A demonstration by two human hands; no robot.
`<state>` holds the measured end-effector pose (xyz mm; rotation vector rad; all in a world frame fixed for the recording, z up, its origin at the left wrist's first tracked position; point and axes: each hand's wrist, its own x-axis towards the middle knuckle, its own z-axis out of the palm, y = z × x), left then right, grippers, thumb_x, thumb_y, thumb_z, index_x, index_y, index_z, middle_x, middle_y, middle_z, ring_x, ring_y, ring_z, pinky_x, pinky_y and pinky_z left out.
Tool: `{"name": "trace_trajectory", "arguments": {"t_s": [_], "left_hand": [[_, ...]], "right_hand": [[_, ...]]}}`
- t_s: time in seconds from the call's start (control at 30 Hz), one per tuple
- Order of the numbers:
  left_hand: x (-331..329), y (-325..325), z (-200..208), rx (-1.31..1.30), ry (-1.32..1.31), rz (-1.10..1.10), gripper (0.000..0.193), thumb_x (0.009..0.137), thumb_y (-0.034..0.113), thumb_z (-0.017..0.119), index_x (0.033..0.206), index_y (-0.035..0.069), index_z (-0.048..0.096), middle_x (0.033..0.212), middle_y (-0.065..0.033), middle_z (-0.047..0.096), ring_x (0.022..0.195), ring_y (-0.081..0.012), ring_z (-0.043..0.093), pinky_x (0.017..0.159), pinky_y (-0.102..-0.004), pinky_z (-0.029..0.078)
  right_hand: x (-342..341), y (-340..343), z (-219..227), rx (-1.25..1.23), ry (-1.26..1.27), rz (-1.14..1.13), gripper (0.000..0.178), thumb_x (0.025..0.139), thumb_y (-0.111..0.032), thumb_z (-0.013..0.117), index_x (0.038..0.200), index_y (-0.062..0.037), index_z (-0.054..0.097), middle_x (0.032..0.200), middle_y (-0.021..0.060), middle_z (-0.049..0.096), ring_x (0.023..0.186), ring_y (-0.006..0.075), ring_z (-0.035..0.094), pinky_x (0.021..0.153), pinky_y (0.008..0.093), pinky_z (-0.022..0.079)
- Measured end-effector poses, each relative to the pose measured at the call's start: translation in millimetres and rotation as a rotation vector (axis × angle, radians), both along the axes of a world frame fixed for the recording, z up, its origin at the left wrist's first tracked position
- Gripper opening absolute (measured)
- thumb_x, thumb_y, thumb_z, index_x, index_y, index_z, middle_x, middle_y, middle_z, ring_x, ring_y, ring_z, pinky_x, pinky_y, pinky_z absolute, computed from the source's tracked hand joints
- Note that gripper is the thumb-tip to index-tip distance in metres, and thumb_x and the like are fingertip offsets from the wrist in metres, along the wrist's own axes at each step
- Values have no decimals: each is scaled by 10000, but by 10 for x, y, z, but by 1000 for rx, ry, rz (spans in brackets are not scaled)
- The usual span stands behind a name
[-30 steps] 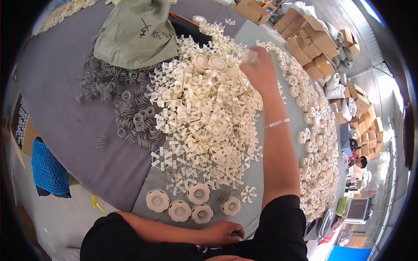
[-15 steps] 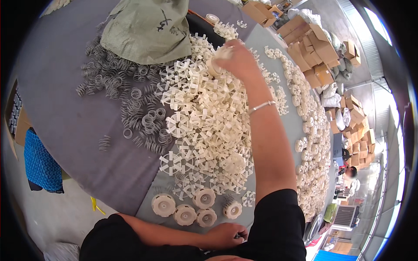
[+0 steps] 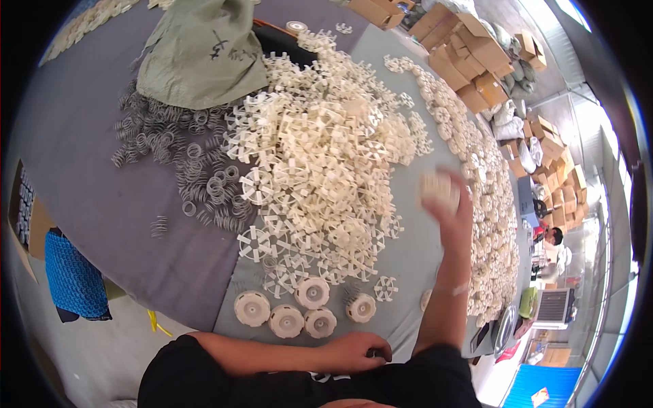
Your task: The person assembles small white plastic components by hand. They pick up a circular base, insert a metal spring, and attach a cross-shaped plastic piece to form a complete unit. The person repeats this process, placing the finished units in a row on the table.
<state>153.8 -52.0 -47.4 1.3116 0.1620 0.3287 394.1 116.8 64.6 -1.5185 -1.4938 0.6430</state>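
Note:
My right hand, smeared by motion, is raised over the right side of the table. It grips a cream round plastic part. Low and close to my body, my left hand is curled closed near the table edge. Something dark shows between its fingers, too small to name. Just beyond it are several cream round plastic caps and one with a metal spring beside it. A big heap of white spoked plastic pieces fills the middle, with grey metal springs heaped to its left.
A green-grey sack lies over the far springs. Rows of cream round parts line the table's right side. Cardboard boxes are stacked beyond, where a person is also visible. A blue woven thing hangs at left.
My right hand has moved from the far end of the white heap toward me and to the right, carrying the cream part. My left hand stays closed near my body.

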Motion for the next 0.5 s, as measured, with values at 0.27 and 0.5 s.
{"name": "trace_trajectory", "arguments": {"t_s": [0.27, 0.5], "left_hand": [[-162, 410, 520, 174, 9, 126, 176, 974, 82, 686, 1133, 91, 760, 1086, -54, 750, 1022, -192, 705, 874, -346, 548], [162, 2926, 1046, 1111, 474, 1000, 282, 966, 273, 720, 1186, 104, 775, 1070, -100, 768, 881, -243, 712, 792, -394, 566]], "right_hand": [[-117, -2529, -1121, -13, 396, -320, 642, 765, -97, 894, 1306, -41, 553, 1224, 92, 637, 1069, 175, 656, 948, 347, 569], [-458, -2623, -1299, 20, 494, -132, 647, 769, -78, 921, 1306, -39, 562, 1280, 132, 629, 1169, 208, 636, 999, 364, 544]]}}
